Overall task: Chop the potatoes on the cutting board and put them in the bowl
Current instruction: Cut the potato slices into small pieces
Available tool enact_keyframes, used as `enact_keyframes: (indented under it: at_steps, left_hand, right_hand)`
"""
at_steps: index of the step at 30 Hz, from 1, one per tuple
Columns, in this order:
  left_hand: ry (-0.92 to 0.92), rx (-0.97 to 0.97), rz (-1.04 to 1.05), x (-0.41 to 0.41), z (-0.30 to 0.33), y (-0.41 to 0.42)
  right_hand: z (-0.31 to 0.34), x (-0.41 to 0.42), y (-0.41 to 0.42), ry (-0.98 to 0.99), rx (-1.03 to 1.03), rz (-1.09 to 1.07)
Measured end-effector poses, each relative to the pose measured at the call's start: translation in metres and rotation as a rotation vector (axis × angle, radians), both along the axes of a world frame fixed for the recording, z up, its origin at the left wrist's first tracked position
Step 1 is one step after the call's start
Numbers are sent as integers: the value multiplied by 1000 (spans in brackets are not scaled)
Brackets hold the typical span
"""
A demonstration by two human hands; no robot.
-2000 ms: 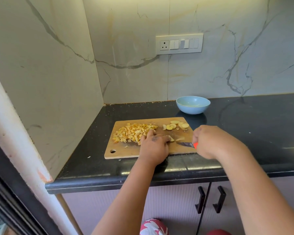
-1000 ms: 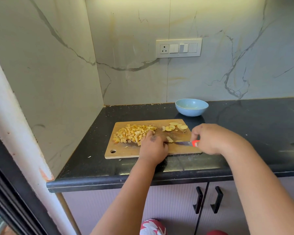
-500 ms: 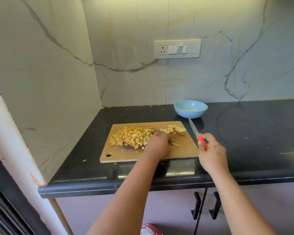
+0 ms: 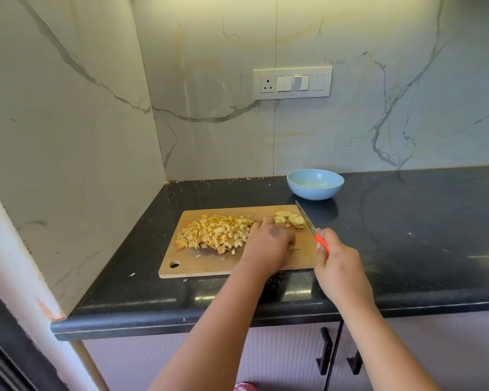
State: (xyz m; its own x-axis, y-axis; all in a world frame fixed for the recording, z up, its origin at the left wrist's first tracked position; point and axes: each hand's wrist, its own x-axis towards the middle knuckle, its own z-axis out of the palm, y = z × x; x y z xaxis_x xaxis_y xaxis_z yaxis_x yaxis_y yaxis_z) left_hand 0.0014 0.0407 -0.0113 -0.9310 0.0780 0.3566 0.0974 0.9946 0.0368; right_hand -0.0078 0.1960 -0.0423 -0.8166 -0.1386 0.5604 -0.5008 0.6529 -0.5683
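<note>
Head view: right hand (image 4: 340,266) grips knife (image 4: 311,227) clear; left hand (image 4: 268,244) fingers, curl unclear, reach potato slices (image 4: 290,218) just beyond.

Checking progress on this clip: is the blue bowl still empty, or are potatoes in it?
Empty. The bowl shows only its bare pale inside; the chopped potatoes all lie heaped on the cutting board.

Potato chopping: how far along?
Done: a diced pile sits on the cutting board. In hand: right hand grips the knife, blade raised; left hand reaches toward the uncut slices. Left: dicing those, then filling the bowl, seemingly empty.
</note>
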Motion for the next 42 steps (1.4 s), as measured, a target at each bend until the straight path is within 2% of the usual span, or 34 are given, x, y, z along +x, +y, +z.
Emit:
enact_keyframes:
  at_steps: [4,8,11,13,15,19,26,29,35,39,42]
  left_hand:
    - [-26,69,34,2,5,-1]
    - [42,31,84,10,1,-10]
    - [-11,247,-8,16,-1,-18]
    - [39,413,-50,17,-1,-23]
    - [123,494,-3,19,-1,-28]
    - [61,433,103,21,-8,-36]
    - [10,387,67,19,-8,-29]
    - [-34,362,31,15,-7,-33]
    - [-13,327,-14,14,-9,-37]
    - [58,323,1,13,-12,-35]
    - [34,324,25,11,-12,-32]
  right_hand:
    - [0,0,2,13,4,6]
    - [0,-1,1,13,3,5]
    - [0,0,1,17,7,2]
    - [1,2,2,22,21,0]
    - [1,3,2,27,34,1]
    - [2,4,2,52,57,3]
    - [5,14,4,15,159,38]
    - [8,27,1,-63,142,34]
    - [10,52,-13,-58,138,77]
    - [12,57,-19,-155,292,13]
    - [21,58,-30,-182,424,21]
